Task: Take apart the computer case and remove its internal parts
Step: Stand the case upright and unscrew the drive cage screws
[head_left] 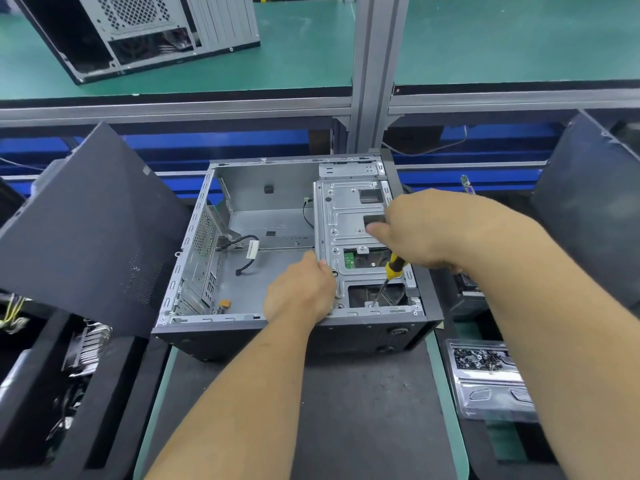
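yellow-black screwdriver [390, 271] was gripped in right hand [420, 233], shaft slanting down and near-left, tip on a screw [372, 304] at the drive cage [353, 237] near edge. left hand [299, 292] fingers curled on the cage's left edge, inside the open computer case [277, 327] on the desk.

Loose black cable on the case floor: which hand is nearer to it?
Left. The left hand grips the drive cage edge just right of the cable; the right hand, holding the screwdriver, is farther right over the cage.
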